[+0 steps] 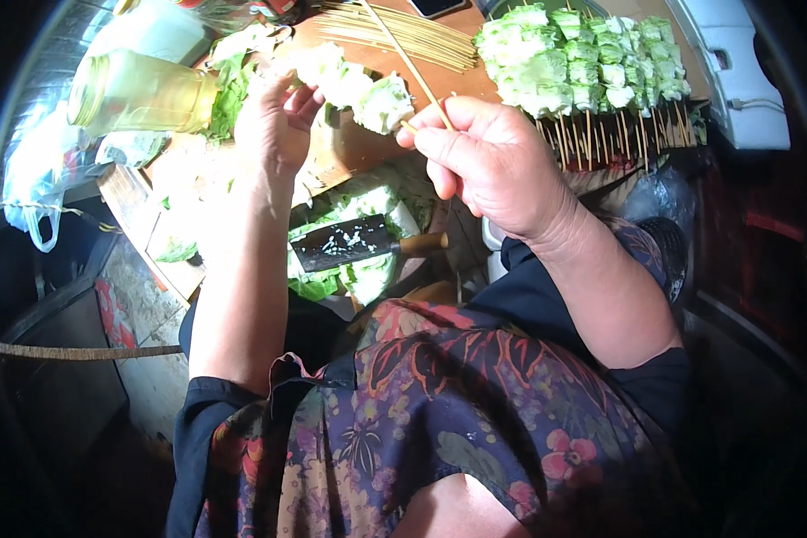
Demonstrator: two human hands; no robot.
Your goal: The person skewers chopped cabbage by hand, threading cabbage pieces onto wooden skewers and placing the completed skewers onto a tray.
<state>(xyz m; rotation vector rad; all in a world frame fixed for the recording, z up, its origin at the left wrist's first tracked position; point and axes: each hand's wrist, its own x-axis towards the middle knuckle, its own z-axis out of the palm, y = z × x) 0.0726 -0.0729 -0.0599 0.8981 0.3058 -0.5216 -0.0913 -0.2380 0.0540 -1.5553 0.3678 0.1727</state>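
Note:
My right hand [494,161] grips the bare lower end of a wooden skewer loaded with pale green cabbage pieces [383,104]. A second, bare skewer [406,57] slants up from the same fingers. My left hand [279,128] is half curled at the far left end of the loaded skewer, its fingertips against or close to the leaves. Strong glare washes out that spot, so its hold is unclear. Below the hands, a cleaver [343,243] with a wooden handle lies on cabbage leaves [366,279], white bits stuck to its blade.
Many loaded cabbage skewers [585,64] are stacked at the right, sticks toward me. Bare skewers [403,37] lie on the brown tabletop [356,151]. A yellowish jar [144,94] lies at the left near a plastic bag [36,175]. A white foam piece [740,81] borders the right.

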